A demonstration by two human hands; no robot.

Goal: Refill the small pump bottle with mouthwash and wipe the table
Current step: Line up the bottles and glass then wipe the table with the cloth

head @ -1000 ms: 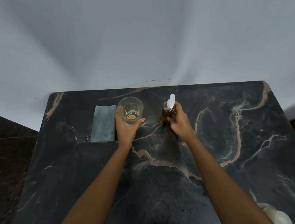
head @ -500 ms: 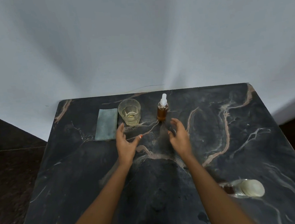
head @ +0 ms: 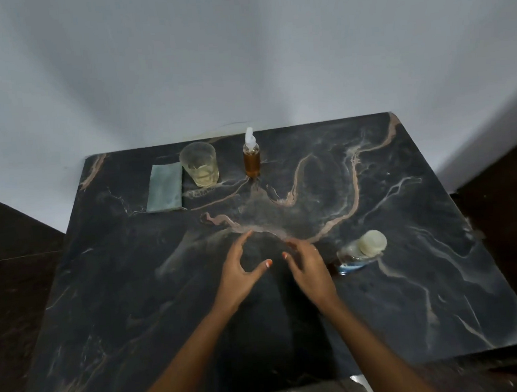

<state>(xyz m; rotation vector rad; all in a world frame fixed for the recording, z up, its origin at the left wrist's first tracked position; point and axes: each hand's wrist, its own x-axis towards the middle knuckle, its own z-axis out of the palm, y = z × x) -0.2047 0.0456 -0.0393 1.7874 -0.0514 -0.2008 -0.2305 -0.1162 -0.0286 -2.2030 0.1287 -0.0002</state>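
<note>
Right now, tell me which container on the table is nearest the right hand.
The clear bottle with the pale cap, beside the right hand; the glass and amber pump bottle stand far back.

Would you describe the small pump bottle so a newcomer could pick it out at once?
Look along the far edge of the dark marble table, against the pale wall. Three things sit in a row there: a folded grey-green cloth, a clear glass, then the pump bottle furthest right. It is the slim one, with amber liquid and a white pump top.
</note>
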